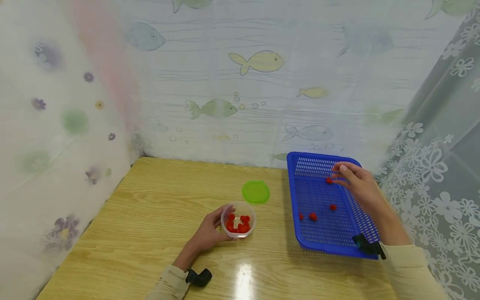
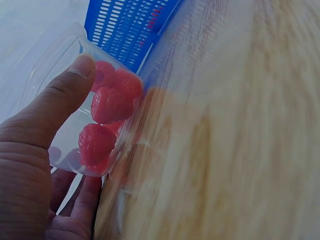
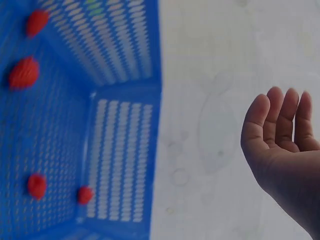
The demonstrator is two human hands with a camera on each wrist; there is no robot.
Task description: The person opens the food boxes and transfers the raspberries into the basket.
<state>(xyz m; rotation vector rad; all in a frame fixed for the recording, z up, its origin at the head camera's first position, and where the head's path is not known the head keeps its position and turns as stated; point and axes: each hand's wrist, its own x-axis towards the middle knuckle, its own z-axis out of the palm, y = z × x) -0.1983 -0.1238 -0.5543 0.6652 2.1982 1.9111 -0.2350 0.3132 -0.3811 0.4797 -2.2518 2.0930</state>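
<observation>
Plainly, in the head view, the left hand (image 1: 210, 232) grips a clear cup (image 1: 245, 209) of red berries (image 1: 243, 228), which stands on the worktop (image 1: 150, 208). Just beyond the cup, toward the worktop's far edge, lies a green lid (image 1: 256, 192). A blue basket (image 1: 318, 196) stands at the right end, its far rim near that edge. Four loose berries (image 1: 313, 216) lie inside: one near the far right corner, two toward the left edge, one right of the middle. Over the basket's right edge is the right hand (image 1: 358, 181).

In the left wrist view, the thumb presses the cup's wall; the berries gather at its bottom.

In the right wrist view, the right hand is released, fingers softly bent around nothing.
</observation>
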